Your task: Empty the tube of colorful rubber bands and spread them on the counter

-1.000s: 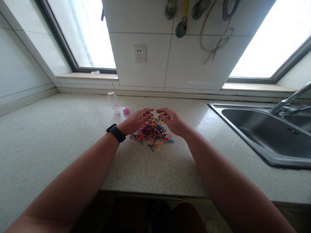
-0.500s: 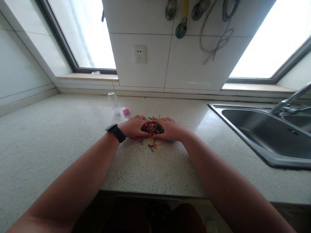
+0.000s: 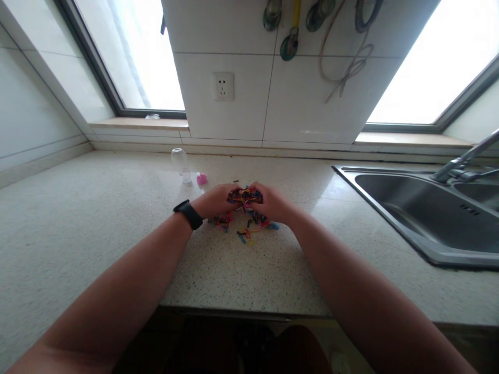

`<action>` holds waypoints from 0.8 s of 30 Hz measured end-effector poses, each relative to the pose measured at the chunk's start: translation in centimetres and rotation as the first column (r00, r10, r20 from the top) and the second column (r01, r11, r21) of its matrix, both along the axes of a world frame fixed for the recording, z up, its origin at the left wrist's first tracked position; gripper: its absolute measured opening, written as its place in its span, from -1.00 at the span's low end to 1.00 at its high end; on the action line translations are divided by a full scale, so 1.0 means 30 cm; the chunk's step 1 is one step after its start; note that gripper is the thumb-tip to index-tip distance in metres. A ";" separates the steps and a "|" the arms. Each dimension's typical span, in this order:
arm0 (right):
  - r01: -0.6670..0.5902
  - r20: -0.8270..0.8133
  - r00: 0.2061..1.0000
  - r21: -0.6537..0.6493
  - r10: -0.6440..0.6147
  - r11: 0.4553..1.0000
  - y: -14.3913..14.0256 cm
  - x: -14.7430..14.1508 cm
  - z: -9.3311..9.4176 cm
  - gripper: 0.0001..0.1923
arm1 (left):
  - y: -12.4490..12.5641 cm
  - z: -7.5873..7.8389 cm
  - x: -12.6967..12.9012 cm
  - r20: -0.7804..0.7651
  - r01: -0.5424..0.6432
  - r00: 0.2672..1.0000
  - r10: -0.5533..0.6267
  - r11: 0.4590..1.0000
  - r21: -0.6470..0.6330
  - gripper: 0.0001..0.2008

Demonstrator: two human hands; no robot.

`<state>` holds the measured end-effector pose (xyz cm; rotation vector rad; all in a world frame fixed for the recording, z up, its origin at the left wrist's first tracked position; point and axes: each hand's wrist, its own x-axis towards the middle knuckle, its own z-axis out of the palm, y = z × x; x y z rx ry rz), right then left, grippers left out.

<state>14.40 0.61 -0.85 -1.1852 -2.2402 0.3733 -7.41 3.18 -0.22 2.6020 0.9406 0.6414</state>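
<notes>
A clump of small colourful rubber bands (image 3: 245, 196) is gathered between my two hands over the counter. My left hand (image 3: 215, 201), with a black watch on its wrist, curls around the clump from the left. From the right, my right hand (image 3: 273, 202) closes on the same clump, its thumb towards me. More bands lie loose on the counter below both hands, and a dark one sits just beyond them. A clear bottle (image 3: 181, 166) stands behind my left hand, with a pink cap (image 3: 201, 178) beside it.
The speckled countertop (image 3: 249, 275) ends at a front edge near my body. To the right is a steel sink (image 3: 413, 208) with a faucet (image 3: 463, 161). A tiled wall with a power socket (image 3: 223, 87) rises behind.
My hands have drawn up and closed in on the rubber bands, squeezing them into a clump. More loose bands now show on the counter beneath the hands.
</notes>
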 end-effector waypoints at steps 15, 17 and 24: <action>0.121 -0.223 0.963 -0.158 -0.155 0.980 0.010 -0.008 0.011 -0.83 | 0.022 -0.022 0.002 0.320 -0.041 0.945 0.070 0.995 -0.094 -0.68; 0.134 -0.221 0.962 -0.138 -0.162 0.981 0.015 -0.007 0.008 -0.80 | 0.021 -0.019 0.002 0.312 -0.068 0.945 0.094 0.993 -0.093 -0.69; 0.144 -0.251 0.953 -0.108 -0.167 0.984 0.029 -0.004 -0.002 -0.62 | 0.017 -0.010 0.004 0.293 -0.136 0.944 0.151 0.988 -0.070 -0.69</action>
